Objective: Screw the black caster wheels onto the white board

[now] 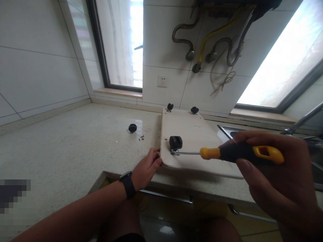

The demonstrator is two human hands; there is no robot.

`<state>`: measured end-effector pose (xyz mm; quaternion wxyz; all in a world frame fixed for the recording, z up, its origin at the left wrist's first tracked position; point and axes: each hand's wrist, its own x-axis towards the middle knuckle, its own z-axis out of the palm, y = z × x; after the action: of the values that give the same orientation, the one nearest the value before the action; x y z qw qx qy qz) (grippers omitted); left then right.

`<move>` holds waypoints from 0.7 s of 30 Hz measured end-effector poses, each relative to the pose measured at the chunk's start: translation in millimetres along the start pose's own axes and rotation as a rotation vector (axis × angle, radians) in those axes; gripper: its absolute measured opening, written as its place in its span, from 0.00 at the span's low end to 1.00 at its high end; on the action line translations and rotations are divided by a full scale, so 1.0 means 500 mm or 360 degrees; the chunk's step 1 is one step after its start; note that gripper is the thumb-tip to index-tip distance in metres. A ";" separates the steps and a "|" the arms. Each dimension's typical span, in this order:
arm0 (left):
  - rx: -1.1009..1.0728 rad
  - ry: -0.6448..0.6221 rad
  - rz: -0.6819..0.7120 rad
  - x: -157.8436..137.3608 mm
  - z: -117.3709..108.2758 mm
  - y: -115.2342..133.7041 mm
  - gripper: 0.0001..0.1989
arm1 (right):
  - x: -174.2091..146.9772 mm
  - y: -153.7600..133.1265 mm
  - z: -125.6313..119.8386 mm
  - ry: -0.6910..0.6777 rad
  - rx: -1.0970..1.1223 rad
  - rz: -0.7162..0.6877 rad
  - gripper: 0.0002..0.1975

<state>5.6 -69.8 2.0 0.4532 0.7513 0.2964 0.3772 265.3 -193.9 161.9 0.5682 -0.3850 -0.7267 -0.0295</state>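
Note:
My right hand (275,174) is closed around a screwdriver (236,153) with a yellow and black handle. Its shaft points left, and the tip meets the metal base of a black caster wheel (176,142) at the near left corner of a white board (194,131). With fingers curled at the edge of that same corner, my left hand (145,171) grips the board, which lies flat on the counter. Two more casters, one at the far left (170,107) and one at the far right (194,110), stand up from the board's far end.
A loose caster (132,127) and several small screws (141,137) lie on the speckled counter (83,144) left of the board. A metal sink (228,129) is to the right, beside a tap (302,119). Hoses (214,32) and a socket (162,81) are on the tiled wall.

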 end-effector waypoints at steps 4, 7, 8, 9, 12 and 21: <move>-0.0007 -0.0002 -0.0005 -0.001 -0.002 0.000 0.28 | -0.002 -0.015 0.002 0.0018 0.0063 0.0070 0.29; -0.0005 -0.0004 -0.0010 -0.001 -0.003 0.001 0.28 | 0.000 -0.018 0.003 0.0029 0.0061 0.0075 0.29; -0.0007 -0.0009 -0.0011 -0.001 -0.003 0.001 0.28 | 0.001 -0.015 0.003 0.0019 0.0036 0.0047 0.30; -0.0011 -0.0014 -0.0013 0.000 -0.003 0.000 0.28 | 0.004 -0.012 0.003 0.0013 0.0004 0.0011 0.29; -0.0020 -0.0018 -0.0012 0.000 -0.002 -0.001 0.28 | 0.013 -0.002 0.004 0.0033 -0.0101 -0.0002 0.27; 0.0002 -0.0004 -0.0013 -0.001 -0.002 -0.001 0.28 | 0.081 0.003 0.026 -0.0123 -0.0154 0.0069 0.19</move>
<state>4.4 -69.5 1.5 0.4545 0.7509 0.2992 0.3743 253.2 -165.4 190.9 0.5210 -0.4285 -0.7372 -0.0374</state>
